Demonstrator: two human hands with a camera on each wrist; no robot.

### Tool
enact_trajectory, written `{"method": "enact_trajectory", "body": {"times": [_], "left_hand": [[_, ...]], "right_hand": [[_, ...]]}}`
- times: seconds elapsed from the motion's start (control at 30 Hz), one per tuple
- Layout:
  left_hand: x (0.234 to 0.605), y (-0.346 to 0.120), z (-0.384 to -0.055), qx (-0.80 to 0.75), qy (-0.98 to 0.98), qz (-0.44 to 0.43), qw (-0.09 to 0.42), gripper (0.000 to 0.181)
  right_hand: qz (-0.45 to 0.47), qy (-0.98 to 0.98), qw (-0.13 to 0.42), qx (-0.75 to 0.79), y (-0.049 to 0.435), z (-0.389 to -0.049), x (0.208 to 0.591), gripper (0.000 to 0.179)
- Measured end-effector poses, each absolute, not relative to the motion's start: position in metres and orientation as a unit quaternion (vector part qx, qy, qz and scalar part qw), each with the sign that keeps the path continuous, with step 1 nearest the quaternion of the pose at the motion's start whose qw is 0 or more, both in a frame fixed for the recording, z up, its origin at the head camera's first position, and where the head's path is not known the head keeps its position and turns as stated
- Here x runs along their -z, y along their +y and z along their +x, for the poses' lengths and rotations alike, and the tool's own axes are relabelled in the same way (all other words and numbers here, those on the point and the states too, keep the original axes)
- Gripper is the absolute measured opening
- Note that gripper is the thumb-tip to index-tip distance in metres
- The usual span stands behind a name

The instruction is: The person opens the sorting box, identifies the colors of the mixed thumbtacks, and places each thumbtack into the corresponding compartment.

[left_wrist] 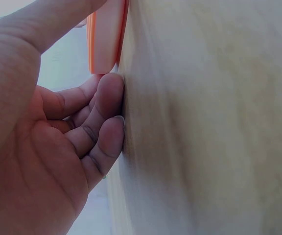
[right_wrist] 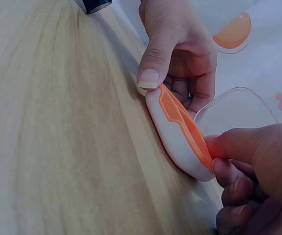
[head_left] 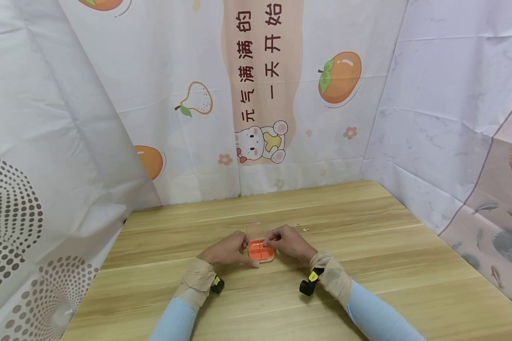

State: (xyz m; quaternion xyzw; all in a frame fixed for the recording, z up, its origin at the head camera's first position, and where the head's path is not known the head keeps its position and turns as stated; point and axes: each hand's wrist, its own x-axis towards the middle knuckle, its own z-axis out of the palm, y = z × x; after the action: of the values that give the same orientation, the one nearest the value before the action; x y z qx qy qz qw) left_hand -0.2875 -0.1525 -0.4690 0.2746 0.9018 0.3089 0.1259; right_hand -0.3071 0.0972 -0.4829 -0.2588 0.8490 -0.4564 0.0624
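A small pill box [head_left: 261, 251] with an orange divided tray and white outer shell sits on the wooden table, its clear lid [head_left: 258, 230] raised at the far side. My left hand [head_left: 230, 248] holds the box at its left side, thumb on the near edge and fingers farther back. In the left wrist view, the box's end [left_wrist: 106, 36] shows beyond the curled fingertips of the left hand [left_wrist: 58, 127]. My right hand [head_left: 288, 240] has thumb and curled fingers at the tray's far right compartment. I cannot tell whether something small is between those fingertips.
Several tiny round pieces [head_left: 305, 229] lie on the table [head_left: 337, 303] right of the lid. Printed curtains [head_left: 187, 156] hang behind the table and at both sides. Each wrist carries a black camera [head_left: 308, 287] strapped over beige wrapping.
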Motion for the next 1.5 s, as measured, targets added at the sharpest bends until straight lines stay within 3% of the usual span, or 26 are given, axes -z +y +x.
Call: {"method": "enact_trajectory", "body": {"times": [0.57, 1.5], "left_hand": [[0.467, -0.153, -0.285, -0.313, 0.899, 0.277, 0.129, 0.062], [0.47, -0.154, -0.288, -0.309, 0.898, 0.29, 0.12, 0.062]], "right_hand": [[-0.248, 0.858, 0.079, 0.442, 0.102, -0.309, 0.479, 0.005], [-0.236, 0.885, 0.033, 0.4, 0.128, -0.326, 0.472, 0.009]]}}
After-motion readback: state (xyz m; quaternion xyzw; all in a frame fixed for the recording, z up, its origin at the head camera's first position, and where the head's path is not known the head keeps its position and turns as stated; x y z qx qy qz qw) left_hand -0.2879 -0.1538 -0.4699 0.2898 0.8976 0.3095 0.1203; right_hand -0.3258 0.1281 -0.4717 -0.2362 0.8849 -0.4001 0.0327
